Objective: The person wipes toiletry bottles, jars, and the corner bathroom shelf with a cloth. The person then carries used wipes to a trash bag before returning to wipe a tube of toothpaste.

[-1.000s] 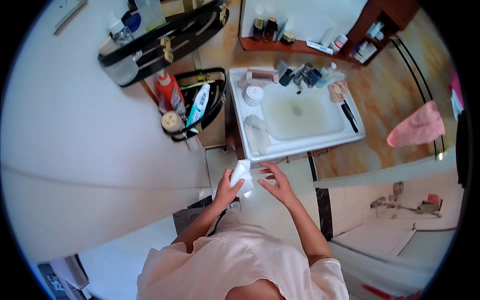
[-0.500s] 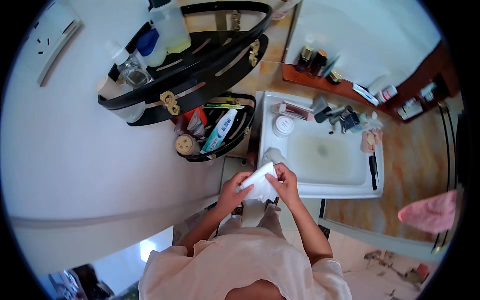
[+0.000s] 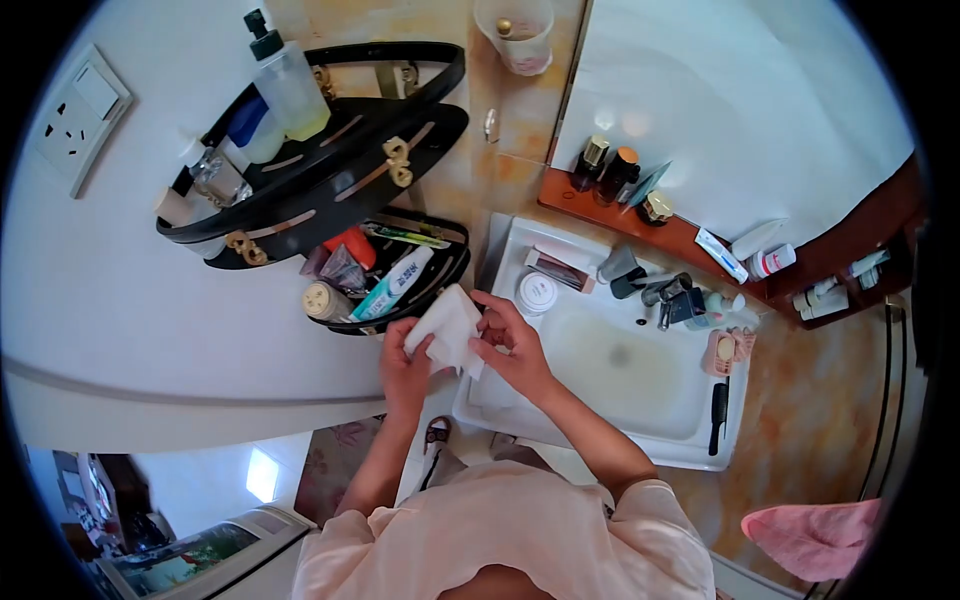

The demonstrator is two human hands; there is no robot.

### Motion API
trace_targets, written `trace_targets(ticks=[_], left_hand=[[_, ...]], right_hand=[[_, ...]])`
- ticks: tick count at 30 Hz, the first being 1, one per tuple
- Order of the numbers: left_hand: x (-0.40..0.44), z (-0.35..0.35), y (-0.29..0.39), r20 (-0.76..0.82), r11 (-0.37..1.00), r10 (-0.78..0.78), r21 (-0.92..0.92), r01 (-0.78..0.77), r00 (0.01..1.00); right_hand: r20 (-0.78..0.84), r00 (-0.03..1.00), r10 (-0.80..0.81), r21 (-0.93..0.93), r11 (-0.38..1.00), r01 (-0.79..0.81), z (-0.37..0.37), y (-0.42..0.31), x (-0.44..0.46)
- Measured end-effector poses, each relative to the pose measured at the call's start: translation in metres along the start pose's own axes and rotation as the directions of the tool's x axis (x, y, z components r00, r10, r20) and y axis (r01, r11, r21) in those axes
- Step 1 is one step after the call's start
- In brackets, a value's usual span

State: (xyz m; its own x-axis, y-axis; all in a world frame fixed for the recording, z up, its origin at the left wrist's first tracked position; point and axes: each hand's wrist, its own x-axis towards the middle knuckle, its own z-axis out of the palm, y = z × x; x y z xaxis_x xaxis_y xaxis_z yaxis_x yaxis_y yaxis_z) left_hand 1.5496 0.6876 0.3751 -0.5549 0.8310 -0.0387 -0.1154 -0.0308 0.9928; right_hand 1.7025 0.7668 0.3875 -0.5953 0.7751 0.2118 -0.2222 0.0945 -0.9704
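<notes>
A white folded tissue [image 3: 446, 328] is held up in front of the body, beside the left edge of the sink [image 3: 600, 440]. My left hand [image 3: 405, 360] grips its left side, thumb over the front. At its right side my right hand [image 3: 513, 343] pinches the edge between thumb and fingers. Just behind the tissue is the lower black corner shelf [image 3: 455, 265], holding a toothpaste tube [image 3: 393, 284] and a jar with a pale lid [image 3: 327, 301]. A white round jar [image 3: 537, 293] sits on the sink's left rim.
The upper black shelf [image 3: 290, 225] carries bottles and juts out at the upper left. A wooden ledge [image 3: 640, 233] with bottles runs below the mirror [image 3: 740, 110]. A black comb [image 3: 718, 418] lies on the sink's right rim. A pink towel [image 3: 815, 538] hangs at the lower right.
My right hand has closed on the tissue, which was in my left hand alone. Both hands have since risen to the left, toward the lower shelf. The camera view has shifted.
</notes>
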Motion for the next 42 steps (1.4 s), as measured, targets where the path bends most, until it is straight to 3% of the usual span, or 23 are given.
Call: trace_targets(ticks=[4,5,8,10,15,18,21,25,28,31,33,35,36,37,40,42], left_hand=[[0.019,0.040,0.022,-0.080,0.997,0.067,0.039,-0.064,0.994],[0.027,0.046,0.024,-0.058,0.992,0.130,0.016,-0.129,0.990],[0.053,0.044,0.028,-0.040,0.945,0.327,-0.007,-0.328,0.944],[0.063,0.034,0.030,-0.039,0.893,0.450,0.014,-0.450,0.892],[0.075,-0.009,0.053,-0.157,0.800,0.589,0.257,-0.543,0.793],[0.074,-0.041,0.092,-0.219,0.784,0.579,0.416,-0.461,0.785],[0.067,-0.059,0.113,-0.176,0.711,0.673,0.420,-0.564,0.718],[0.027,-0.054,0.124,-0.113,0.627,0.668,0.618,-0.474,0.736],[-0.011,-0.043,0.143,0.162,0.479,0.694,0.623,-0.618,0.702],[-0.039,-0.032,0.183,0.225,0.195,0.892,0.591,-0.782,0.392],[-0.039,-0.033,0.216,0.200,0.103,0.940,0.609,-0.787,0.278],[-0.010,-0.023,0.254,0.327,-0.051,0.924,0.615,-0.787,0.196],[0.005,-0.015,0.265,0.294,0.063,0.903,0.632,-0.772,0.315],[0.027,-0.011,0.277,0.387,-0.021,0.868,0.654,-0.757,0.310],[0.081,0.005,0.287,0.469,0.038,0.736,0.691,-0.722,0.488],[0.106,0.005,0.284,0.493,0.004,0.599,0.786,-0.618,0.631]], right_hand=[[-0.089,0.996,0.015,-0.045,0.999,-0.019,-0.033,-0.003,-0.010],[-0.113,0.989,0.097,-0.035,0.994,-0.102,-0.045,-0.005,-0.014],[-0.203,0.979,-0.009,-0.049,0.999,-0.001,-0.079,0.011,-0.030],[-0.240,0.971,-0.003,-0.082,0.996,-0.017,-0.097,0.012,-0.045],[-0.260,0.955,0.142,-0.046,0.986,-0.159,-0.124,0.025,-0.079],[-0.235,0.953,0.191,-0.028,0.979,-0.204,-0.124,0.034,-0.085],[-0.189,0.957,0.218,-0.022,0.974,-0.226,-0.117,0.038,-0.081],[-0.103,0.977,0.189,-0.030,0.981,-0.192,-0.102,0.032,-0.064],[-0.036,0.987,0.154,-0.055,0.986,-0.156,-0.098,0.029,-0.049],[0.018,0.992,0.122,-0.058,0.991,-0.120,-0.094,0.029,-0.039],[0.049,0.993,0.109,-0.052,0.993,-0.107,-0.090,0.034,-0.035],[0.071,0.991,0.111,-0.051,0.993,-0.107,-0.085,0.042,-0.035],[0.088,0.989,0.121,-0.055,0.992,-0.116,-0.081,0.040,-0.036],[0.103,0.986,0.133,-0.061,0.990,-0.127,-0.077,0.036,-0.034],[0.118,0.985,0.125,-0.067,0.991,-0.118,-0.073,0.036,-0.034],[0.114,0.986,0.124,-0.067,0.991,-0.117,-0.074,0.037,-0.035]])
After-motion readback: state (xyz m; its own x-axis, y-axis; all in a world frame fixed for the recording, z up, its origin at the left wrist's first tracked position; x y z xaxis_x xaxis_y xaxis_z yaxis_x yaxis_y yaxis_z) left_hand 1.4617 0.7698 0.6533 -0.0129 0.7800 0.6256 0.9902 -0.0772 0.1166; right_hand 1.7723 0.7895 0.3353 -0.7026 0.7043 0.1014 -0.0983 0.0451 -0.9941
